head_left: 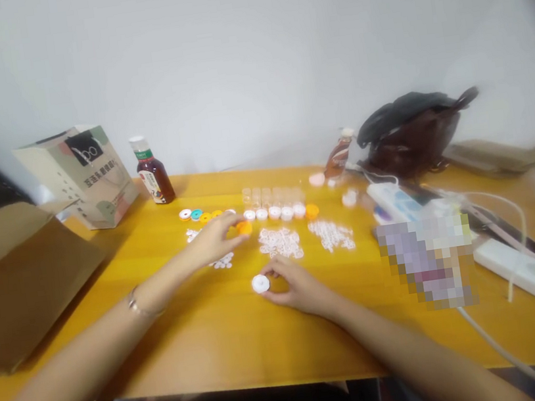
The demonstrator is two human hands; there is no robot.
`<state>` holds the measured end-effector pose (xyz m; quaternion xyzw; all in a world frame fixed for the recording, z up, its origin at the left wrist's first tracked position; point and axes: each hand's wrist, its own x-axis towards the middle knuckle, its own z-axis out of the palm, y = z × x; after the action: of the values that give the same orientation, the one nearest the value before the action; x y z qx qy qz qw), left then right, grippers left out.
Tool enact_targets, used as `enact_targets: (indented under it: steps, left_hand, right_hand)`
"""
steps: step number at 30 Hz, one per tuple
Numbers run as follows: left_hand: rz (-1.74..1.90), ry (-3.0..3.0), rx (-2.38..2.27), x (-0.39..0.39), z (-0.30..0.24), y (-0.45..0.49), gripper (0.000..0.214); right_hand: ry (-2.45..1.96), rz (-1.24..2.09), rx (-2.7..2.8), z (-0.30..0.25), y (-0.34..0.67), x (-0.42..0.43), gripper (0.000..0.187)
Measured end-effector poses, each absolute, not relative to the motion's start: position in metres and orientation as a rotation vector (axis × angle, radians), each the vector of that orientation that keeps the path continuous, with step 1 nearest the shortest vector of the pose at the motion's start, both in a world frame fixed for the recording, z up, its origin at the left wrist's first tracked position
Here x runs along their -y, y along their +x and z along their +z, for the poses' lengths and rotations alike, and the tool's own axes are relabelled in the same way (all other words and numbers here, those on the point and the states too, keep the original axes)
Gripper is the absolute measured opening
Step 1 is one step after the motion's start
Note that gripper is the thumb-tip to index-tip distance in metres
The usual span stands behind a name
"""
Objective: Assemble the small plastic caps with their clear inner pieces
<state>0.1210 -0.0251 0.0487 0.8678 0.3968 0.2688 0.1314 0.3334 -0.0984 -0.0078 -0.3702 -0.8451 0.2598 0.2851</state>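
Observation:
My right hand point(296, 284) pinches a white round disc point(260, 284) between thumb and fingers, low over the front part of the table. My left hand point(216, 239) reaches further forward, its thumb and index finger around an orange round disc point(244, 229). Right behind it runs a row of white round discs point(274, 213), with another orange disc point(312, 211) at its right end. Left of that row, coloured discs point(196, 215) are lined up, partly hidden by my left hand. Small white ring-like pieces lie in a middle pile point(280, 242) and a right pile point(331, 235).
Small clear containers point(273, 196) stand behind the row of discs. A paper bag point(95, 178), a dark drink bottle point(152, 171) and a cardboard box point(24, 281) are at left. To the right are another bottle point(339, 156), a dark bag point(412, 133) and a power strip point(532, 276) with cables.

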Motion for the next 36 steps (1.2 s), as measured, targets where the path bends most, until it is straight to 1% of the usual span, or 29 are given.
enact_targets:
  steps: [3,6,8,11,14,16,17,20,24,31,36]
  left_hand:
    - [0.592,2.468,-1.134,0.066,0.048,0.105,0.031]
    - [0.434,2.444,-1.058,0.098,0.041,0.092,0.024]
    - [0.429,2.422,-1.021,0.111,0.032,0.088,0.020]
    - [0.448,2.410,-1.063,0.122,0.018,0.087,0.020]
    - [0.456,2.416,-1.083,0.126,0.013,0.085,0.031]
    - [0.476,2.411,-1.105,0.124,0.016,0.077,0.037]
    - [0.492,2.405,-1.139,0.120,0.018,0.070,0.037]
    - [0.547,2.382,-1.327,0.100,0.026,0.041,0.026]
    - [0.512,2.347,-1.497,0.065,0.034,0.012,0.024]
    - [0.276,2.468,-1.459,0.038,0.032,0.029,0.019]
    - [0.231,2.491,-1.518,0.034,0.021,0.031,0.017]
  right_hand:
    - [-0.991,0.681,2.260,-0.008,0.333,0.098,0.018]
    - [-1.009,0.671,2.262,-0.007,0.333,0.098,0.016]
    - [-1.019,0.667,2.262,-0.007,0.333,0.098,0.016]
    - [-1.025,0.661,2.258,-0.008,0.333,0.098,0.017]
    - [-1.027,0.656,2.256,-0.008,0.333,0.097,0.017]
    - [-1.032,0.653,2.258,-0.008,0.333,0.097,0.016]
    - [-1.035,0.652,2.260,-0.008,0.333,0.098,0.016]
    - [-1.037,0.655,2.260,-0.007,0.333,0.098,0.017]
    - [-1.031,0.667,2.252,-0.006,0.333,0.099,0.016]
    - [-1.033,0.671,2.261,-0.007,0.333,0.098,0.017]
    - [-1.010,0.668,2.262,-0.007,0.334,0.098,0.018]
